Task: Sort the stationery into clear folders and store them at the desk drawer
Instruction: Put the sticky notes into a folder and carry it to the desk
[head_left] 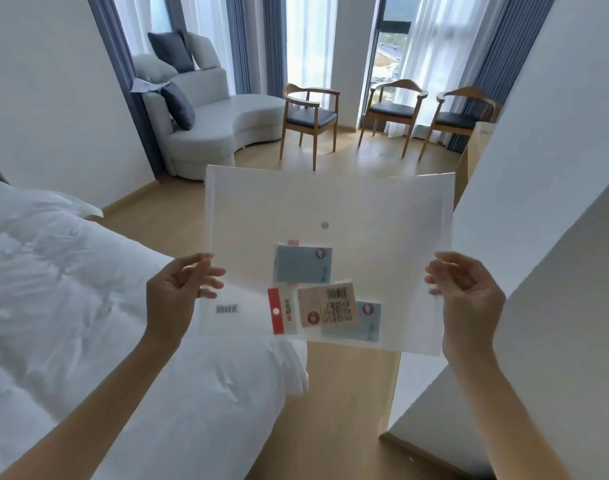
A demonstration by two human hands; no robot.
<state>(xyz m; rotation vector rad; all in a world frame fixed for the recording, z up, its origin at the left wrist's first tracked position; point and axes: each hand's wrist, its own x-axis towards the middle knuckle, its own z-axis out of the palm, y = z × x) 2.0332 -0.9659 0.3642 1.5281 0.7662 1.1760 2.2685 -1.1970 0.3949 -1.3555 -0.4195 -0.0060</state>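
Hands hold clear folder [330, 209] up at frame center: our left hand [178, 296] pinches its left edge, our right hand [469, 296] grips its right edge. 3 sticky-note packs [327, 299] sit inside, low center. White bed [71, 289] lower left.

White bed [71, 306], sofa [206, 112], wooden chairs [310, 116], curtained windows [310, 39].

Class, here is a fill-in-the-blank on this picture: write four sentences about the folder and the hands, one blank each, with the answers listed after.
1. The clear folder is held up by ____ hands.
2. The left hand grips the folder's ____ edge.
3. The folder's snap button is ____ in shape.
4. Behind the folder stand ____ wooden chairs.

Answers: two; left; round; three
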